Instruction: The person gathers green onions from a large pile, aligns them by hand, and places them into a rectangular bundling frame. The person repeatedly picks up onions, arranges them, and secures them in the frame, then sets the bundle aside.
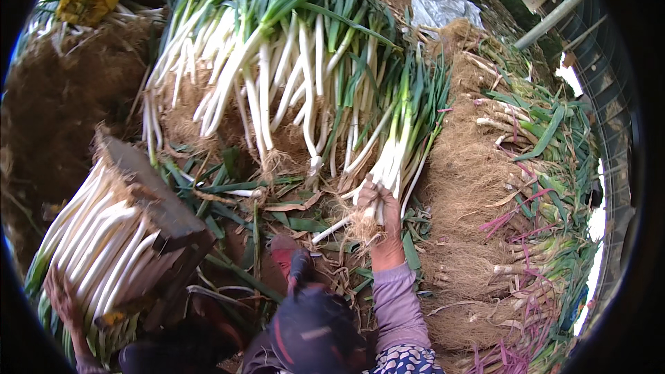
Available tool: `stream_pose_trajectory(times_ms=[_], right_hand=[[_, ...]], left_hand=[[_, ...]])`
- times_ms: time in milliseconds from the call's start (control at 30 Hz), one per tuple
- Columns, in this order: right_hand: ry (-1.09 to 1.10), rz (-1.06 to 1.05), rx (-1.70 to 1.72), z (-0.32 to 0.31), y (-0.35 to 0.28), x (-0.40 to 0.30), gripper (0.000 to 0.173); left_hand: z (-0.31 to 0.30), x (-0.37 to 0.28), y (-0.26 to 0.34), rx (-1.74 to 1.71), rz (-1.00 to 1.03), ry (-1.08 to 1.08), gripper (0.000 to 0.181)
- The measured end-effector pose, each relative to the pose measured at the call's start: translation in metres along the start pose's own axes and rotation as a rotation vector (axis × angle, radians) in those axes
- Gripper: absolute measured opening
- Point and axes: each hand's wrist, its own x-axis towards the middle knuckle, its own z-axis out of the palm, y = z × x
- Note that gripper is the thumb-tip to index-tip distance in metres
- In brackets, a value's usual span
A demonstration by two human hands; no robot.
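My right hand (382,208) grips the white lower stalks of a few long green onions (397,150), just above their fibrous roots. Their green leaves point away from me and overlap the large pile of green onions (306,72). At the lower left, my left hand (65,296) lies against a bundle of white-stalked green onions (104,239). Its fingers are dim, so their grip is unclear. That bundle rests by a worn block (150,187), apparently wooden, with roots along the block's top edge. A small yellow-orange object (111,318) shows among the stalks.
Along the right runs a row of rooty onion bundles (467,208) with pink ties (511,223). Leaf scraps (291,221) litter the soil. A red shoe (283,254) is below centre. Plastic sheeting (447,2) and a metal pole (553,15) are at the upper right.
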Motion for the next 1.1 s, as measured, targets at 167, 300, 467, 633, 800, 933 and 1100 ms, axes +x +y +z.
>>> stream_pose_trajectory(times_ms=[167, 300, 467, 633, 800, 933, 1100], right_hand=[[-0.336, -0.07, -0.415, 0.051, 0.002, -0.005, 0.025], [-0.492, 0.616, 0.586, 0.195, 0.028, 0.023, 0.031], [0.242, 1.726, 2.24, 0.362, 0.108, 0.007, 0.035], [1.121, 2.091, 2.489, 0.483, 0.283, -0.073, 0.036], [1.645, 1.968, 2.387, 0.531, 0.372, -0.167, 0.049], [3.58, 0.678, 1.818, 0.516, 0.43, -0.205, 0.02], [3.126, -2.064, 2.412, 0.484, 0.448, -0.235, 0.019]], left_hand=[[-0.02, 0.018, 0.065, -0.243, 0.01, 0.104, 0.046], [-0.038, 0.02, 0.066, -0.151, 0.008, 0.135, 0.045], [-0.025, 0.016, 0.067, -0.162, -0.004, 0.144, 0.053], [-0.031, -0.005, 0.043, -0.13, -0.074, 0.01, 0.056], [-0.029, 0.012, 0.063, -0.169, -0.035, 0.11, 0.057], [-0.028, 0.006, 0.056, -0.182, -0.038, 0.108, 0.056], [0.009, 0.009, 0.052, -0.397, -0.019, 0.225, 0.055]])
